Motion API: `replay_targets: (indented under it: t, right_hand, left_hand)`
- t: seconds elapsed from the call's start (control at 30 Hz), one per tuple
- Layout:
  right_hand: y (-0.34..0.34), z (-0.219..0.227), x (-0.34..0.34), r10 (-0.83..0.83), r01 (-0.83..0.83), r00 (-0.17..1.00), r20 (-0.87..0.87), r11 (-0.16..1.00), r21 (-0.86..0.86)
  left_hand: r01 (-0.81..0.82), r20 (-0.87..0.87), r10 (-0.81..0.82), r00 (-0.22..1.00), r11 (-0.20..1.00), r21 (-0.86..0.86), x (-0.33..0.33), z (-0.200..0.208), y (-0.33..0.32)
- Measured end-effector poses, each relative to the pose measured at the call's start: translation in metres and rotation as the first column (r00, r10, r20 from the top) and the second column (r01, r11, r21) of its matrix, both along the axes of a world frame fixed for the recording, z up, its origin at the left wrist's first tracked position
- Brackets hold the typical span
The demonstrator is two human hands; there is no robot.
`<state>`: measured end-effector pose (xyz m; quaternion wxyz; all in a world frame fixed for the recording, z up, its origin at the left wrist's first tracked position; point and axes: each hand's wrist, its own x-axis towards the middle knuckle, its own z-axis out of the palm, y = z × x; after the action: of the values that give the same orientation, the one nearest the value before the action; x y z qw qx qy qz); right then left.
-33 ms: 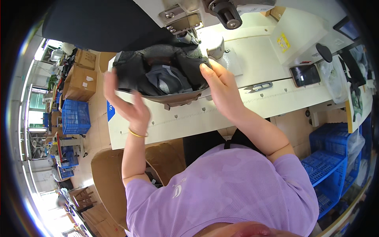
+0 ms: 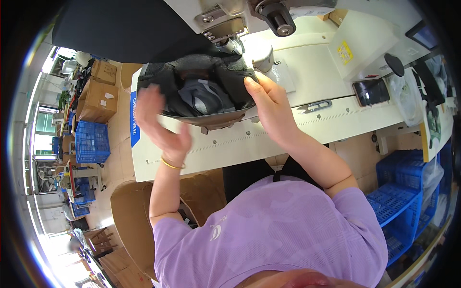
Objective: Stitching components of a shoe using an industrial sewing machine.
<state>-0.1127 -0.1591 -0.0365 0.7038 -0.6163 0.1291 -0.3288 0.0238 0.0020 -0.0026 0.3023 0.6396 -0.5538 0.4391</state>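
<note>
An open bag (image 2: 222,120), black inside and brownish on its outer side, lies under the sewing machine's needle area (image 2: 234,46) with its mouth facing me. Grey folded fabric (image 2: 204,97) shows inside it. My right hand (image 2: 273,108) pinches the bag's right edge, thumb on top and fingers behind. At the left edge, my left hand (image 2: 162,122) has its fingers stretched and thumb apart, blurred by motion. It overlaps the bag's near left corner; whether it touches the fabric I cannot tell.
Thread snips (image 2: 315,106) and a phone (image 2: 371,92) lie on the white table (image 2: 192,152) to the right. A large black panel (image 2: 129,31) hangs over the far left. Blue crates (image 2: 401,192) stand low right, and cardboard boxes (image 2: 98,101) stand left.
My left hand has shifted a little to the right and over the bag's left side. The right hand keeps its grip, and the bag has barely moved.
</note>
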Motion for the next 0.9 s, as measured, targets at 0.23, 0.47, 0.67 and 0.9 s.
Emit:
replay_targets:
  t: [0.23, 0.47, 0.67, 0.9]
  right_hand:
    - [-0.001, -0.002, 0.005, 0.026, -0.026, 1.000, 0.012, 0.999, 0.023]
    - [0.016, 0.015, 0.013, 0.223, -0.276, 0.948, 0.225, 0.931, 0.240]
    - [0.016, -0.015, 0.013, 0.361, -0.358, 0.933, -0.008, 0.927, 0.109]
    - [0.022, -0.045, 0.006, 0.379, -0.366, 0.919, -0.114, 0.923, 0.119]
  left_hand:
    - [0.044, 0.106, -0.057, 0.993, 0.991, 0.124, -0.012, -0.017, -0.026]
    - [-0.426, -0.737, 0.232, 0.635, 0.901, -0.083, 0.044, -0.004, 0.020]
    - [-0.160, -0.775, -0.476, 0.415, 0.801, -0.577, -0.018, 0.037, 0.082]
    - [-0.057, -0.738, -0.366, 0.567, 0.876, -0.479, -0.009, 0.048, 0.094]
